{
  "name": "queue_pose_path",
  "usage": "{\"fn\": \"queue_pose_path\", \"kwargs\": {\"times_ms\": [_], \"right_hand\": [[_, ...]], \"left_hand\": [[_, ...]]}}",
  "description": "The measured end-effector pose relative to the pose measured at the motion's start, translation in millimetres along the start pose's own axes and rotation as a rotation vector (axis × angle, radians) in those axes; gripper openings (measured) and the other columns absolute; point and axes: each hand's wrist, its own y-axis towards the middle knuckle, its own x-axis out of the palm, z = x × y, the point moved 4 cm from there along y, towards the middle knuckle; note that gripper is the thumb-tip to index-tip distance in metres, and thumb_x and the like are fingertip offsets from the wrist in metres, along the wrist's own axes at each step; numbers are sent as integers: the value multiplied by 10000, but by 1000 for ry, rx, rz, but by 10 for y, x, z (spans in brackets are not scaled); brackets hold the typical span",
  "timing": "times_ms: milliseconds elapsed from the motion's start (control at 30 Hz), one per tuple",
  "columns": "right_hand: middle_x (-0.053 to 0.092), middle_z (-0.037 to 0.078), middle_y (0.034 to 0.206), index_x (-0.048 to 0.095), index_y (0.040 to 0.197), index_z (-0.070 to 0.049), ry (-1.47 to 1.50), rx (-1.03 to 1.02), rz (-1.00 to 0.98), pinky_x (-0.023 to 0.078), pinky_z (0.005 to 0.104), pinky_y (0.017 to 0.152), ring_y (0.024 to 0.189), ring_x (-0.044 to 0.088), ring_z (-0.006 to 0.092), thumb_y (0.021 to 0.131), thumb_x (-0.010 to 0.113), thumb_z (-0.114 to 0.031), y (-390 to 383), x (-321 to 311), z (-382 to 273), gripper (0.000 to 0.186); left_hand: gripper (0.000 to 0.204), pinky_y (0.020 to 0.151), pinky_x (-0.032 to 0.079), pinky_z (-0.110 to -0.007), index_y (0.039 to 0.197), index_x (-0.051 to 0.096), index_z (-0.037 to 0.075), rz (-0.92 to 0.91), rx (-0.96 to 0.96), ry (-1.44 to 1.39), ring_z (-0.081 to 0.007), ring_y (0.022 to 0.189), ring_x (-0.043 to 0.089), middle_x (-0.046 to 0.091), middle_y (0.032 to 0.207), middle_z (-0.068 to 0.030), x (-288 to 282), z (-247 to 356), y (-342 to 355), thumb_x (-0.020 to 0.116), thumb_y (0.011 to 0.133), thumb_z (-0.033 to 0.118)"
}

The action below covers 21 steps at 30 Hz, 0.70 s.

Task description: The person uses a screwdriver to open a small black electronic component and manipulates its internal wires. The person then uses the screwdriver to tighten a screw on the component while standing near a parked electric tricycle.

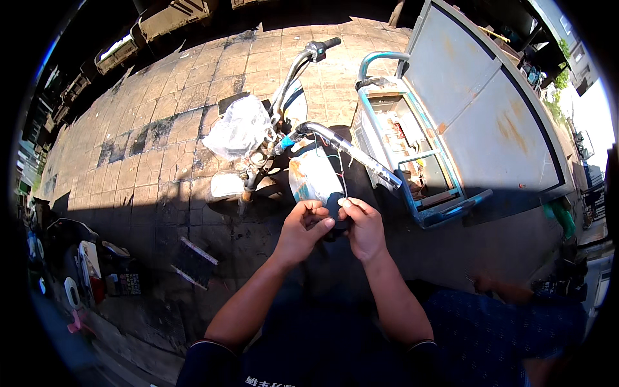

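Observation:
My left hand [306, 229] has its fingers curled at a dark object [334, 204] whose shape is partly hidden. Beside it, my right hand [361, 229] pinches the end of a thin wire [343, 180] that hangs from a silver handlebar tube [354, 151]. A second handlebar [290, 68] with a black grip rises behind, next to a white plastic bag [235, 129]. A pale, rust-stained panel [313, 171] lies under the wire, just beyond my fingers.
A tricycle's blue frame [380, 55] and grey metal cargo panel [483, 103] stand right. Another person's patterned blue clothing [490, 329] and hand are at lower right. Assorted items [93, 271] and a dark panel [193, 261] lie on the paving at lower left.

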Motion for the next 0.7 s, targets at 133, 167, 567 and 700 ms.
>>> {"fn": "queue_pose_path", "kwargs": {"times_ms": [133, 167, 567, 700], "right_hand": [[624, -31, 750, 751, 966, -50, -23, -68, -15, 377, 224, 580, 679, 533, 50, 937, 699, -208, 11, -11, -34, 169], [622, -29, 748, 747, 948, -47, -20, -54, -5, 374, 229, 580, 672, 526, 51, 936, 697, -203, -7, -11, -57, 165], [588, 4, 656, 661, 699, 0, -91, -189, -25, 373, 258, 600, 617, 493, 76, 870, 690, -149, 14, -114, -157, 229], [619, 20, 669, 697, 753, -4, -80, -144, -65, 389, 260, 586, 628, 537, 88, 900, 673, -153, -120, -230, -105, 210]], "left_hand": [[243, 885, 504, -345, 1127, 661, 29, 93, -20, 34, -182, 1012, 668, 708, 1051, -64, -186, 151, 494, 639, 1016, 244], [250, 867, 502, -353, 1118, 668, 31, 106, -63, 39, -185, 1003, 669, 712, 1052, -71, -155, 233, 661, 640, 1012, 256], [58, 691, 517, -327, 951, 698, 34, 117, -83, 325, -160, 758, 679, 716, 844, -56, 207, 306, 1299, 692, 932, 88], [85, 717, 518, -336, 971, 691, 29, 160, -105, 353, -165, 780, 682, 716, 851, -59, 269, 321, 1267, 689, 944, 110]]}}
